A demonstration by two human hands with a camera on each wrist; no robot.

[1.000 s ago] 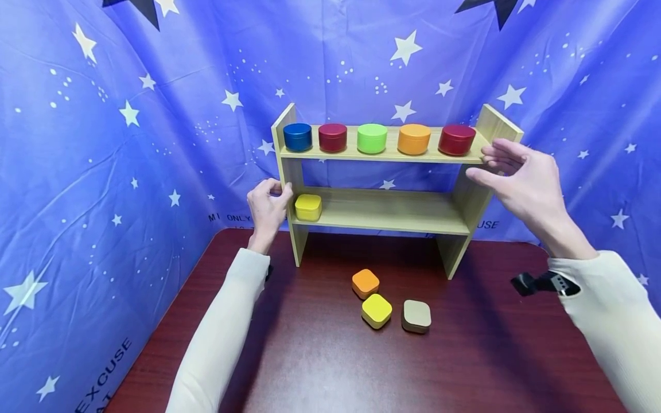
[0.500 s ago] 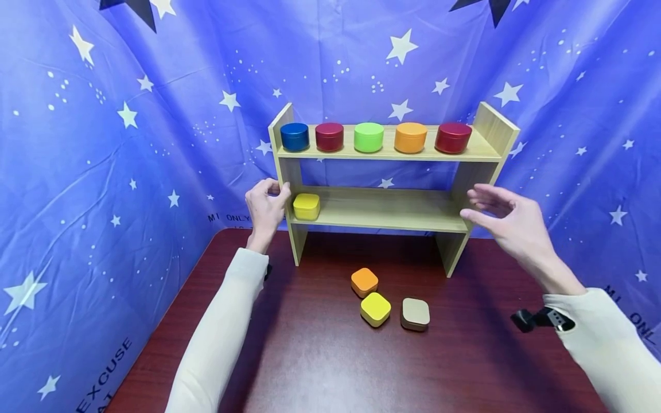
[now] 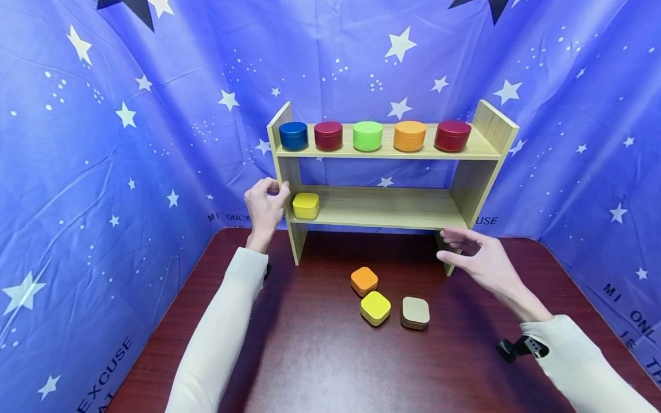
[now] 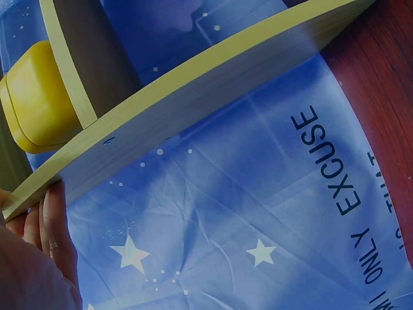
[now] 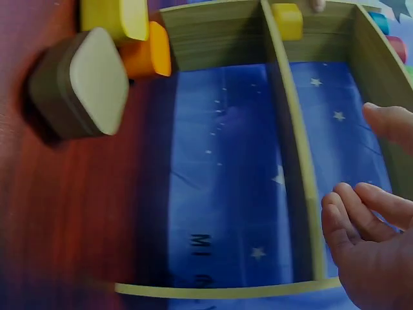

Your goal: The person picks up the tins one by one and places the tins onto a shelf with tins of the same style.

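A two-tier wooden shelf [image 3: 379,207] stands at the back of the table. My left hand [image 3: 265,206] pinches the edge of its left side panel [image 4: 161,97]; in the left wrist view the fingers lie against the panel's outer face. Just inside that panel, a yellow square tin [image 3: 306,206] sits on the lower tier. My right hand [image 3: 477,258] holds nothing, its fingers apart and softly bent, in front of the shelf's right leg. Nearest to it on the table is a beige square tin [image 3: 415,312], beside a yellow square tin [image 3: 375,308] and an orange one [image 3: 364,281].
Along the top tier stand round tins: blue [image 3: 293,136], red [image 3: 328,136], light green [image 3: 368,136], orange [image 3: 409,136] and another red one [image 3: 452,136] at the right. A blue starry cloth [image 3: 155,143] hangs behind and beside the dark red table [image 3: 320,367].
My right hand has come down from the top tier's right end, moving left and toward the table. The left hand keeps its hold on the side panel. The tins stay in place.
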